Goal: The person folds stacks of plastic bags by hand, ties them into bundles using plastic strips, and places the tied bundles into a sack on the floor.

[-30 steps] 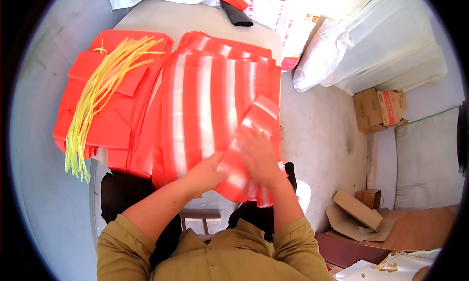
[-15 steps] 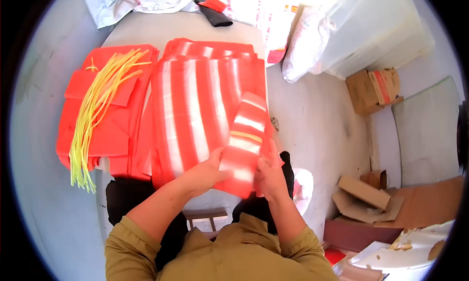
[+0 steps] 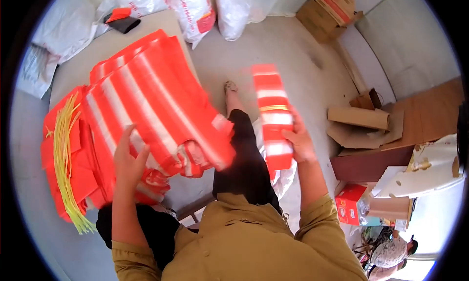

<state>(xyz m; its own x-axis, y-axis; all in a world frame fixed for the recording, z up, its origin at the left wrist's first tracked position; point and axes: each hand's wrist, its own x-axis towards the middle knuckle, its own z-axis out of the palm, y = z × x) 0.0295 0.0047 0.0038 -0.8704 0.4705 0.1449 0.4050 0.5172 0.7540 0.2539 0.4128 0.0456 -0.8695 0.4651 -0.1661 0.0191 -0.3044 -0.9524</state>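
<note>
Out to the right, past my knee, my right hand (image 3: 300, 139) grips a folded red-and-white striped bundle (image 3: 274, 133) by its side. A yellow tie (image 3: 273, 107) runs around the bundle's middle. My left hand (image 3: 129, 159) holds nothing, its fingers apart, above the near left part of a pile of red-and-white striped sheets (image 3: 146, 95). The pile's near edge is crumpled and rolled, and its right side reaches over my leg. Left of it lies plain red folded material (image 3: 80, 159), with a bunch of yellow strips (image 3: 66, 164) on top.
A black-and-red item (image 3: 122, 21) lies on the table's (image 3: 161, 29) far part. White printed sacks (image 3: 190, 12) stand behind. Cardboard boxes (image 3: 328, 15) and flattened cardboard (image 3: 425, 112) are along the right. A red box (image 3: 351, 203) and another person (image 3: 388, 251) appear lower right.
The bundle has moved right, off the pile and over the floor, in my right hand. My left hand has let go of it and moved left. The view has turned right.
</note>
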